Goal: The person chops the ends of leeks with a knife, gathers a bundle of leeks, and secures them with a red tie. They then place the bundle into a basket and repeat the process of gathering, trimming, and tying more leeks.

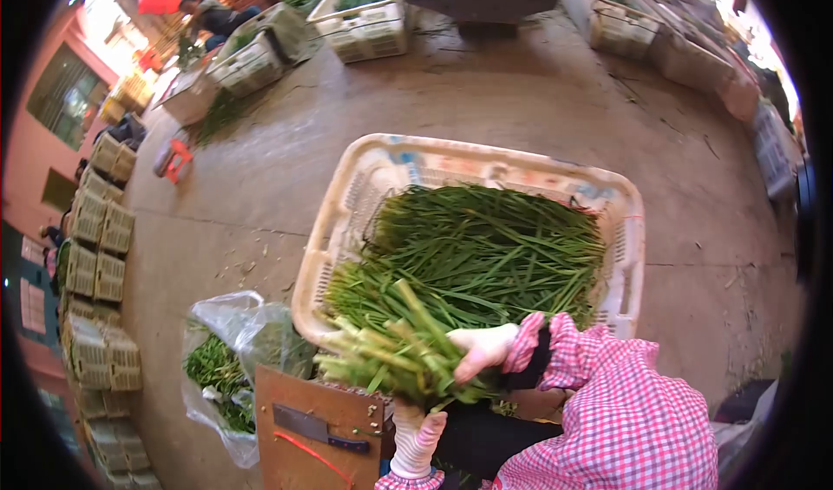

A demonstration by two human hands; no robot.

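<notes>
My right hand (482, 351), in a white glove with a pink checked sleeve, grips a thick bundle of green chives (386, 351) from above, near its pale cut stems. Below the bundle, my left hand (416, 438), also gloved, reaches up and holds it from underneath. The bundle lies across the near rim of a large white plastic basket (347, 195) filled with more long green chives (486, 247). The stem ends point left, toward a wooden board (295, 455).
A cleaver (317, 425) lies on the wooden board at bottom left. Beside it is a clear plastic bag (226, 360) of green trimmings. Stacked crates (100, 247) line the left side. More baskets (364, 17) of greens and a seated person (208, 13) are at the far end.
</notes>
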